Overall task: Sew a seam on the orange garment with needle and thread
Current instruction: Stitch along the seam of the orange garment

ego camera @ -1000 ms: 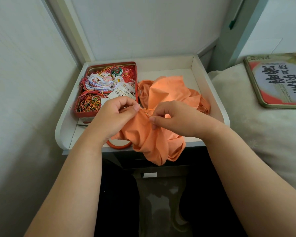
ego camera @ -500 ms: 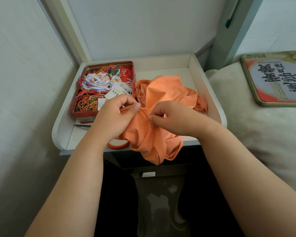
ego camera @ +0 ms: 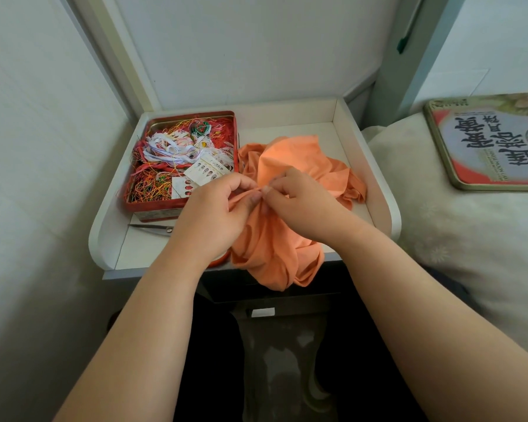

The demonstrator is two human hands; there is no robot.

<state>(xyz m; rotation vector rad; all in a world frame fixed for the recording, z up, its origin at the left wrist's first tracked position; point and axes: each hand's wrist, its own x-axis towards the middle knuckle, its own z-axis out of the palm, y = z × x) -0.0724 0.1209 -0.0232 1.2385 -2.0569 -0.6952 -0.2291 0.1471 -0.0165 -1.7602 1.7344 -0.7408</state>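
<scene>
Both hands, left hand (ego camera: 214, 214) and right hand (ego camera: 299, 202), pinch the garment (ego camera: 275, 251); I've lost the needle, fingertips now touching.

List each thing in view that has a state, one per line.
orange garment: bunched, draped over the tray's front edge
left hand: pinching the garment
right hand: pinching the garment
red tin: open, full of tangled thread
tin lid: off, lying on the bed
</scene>
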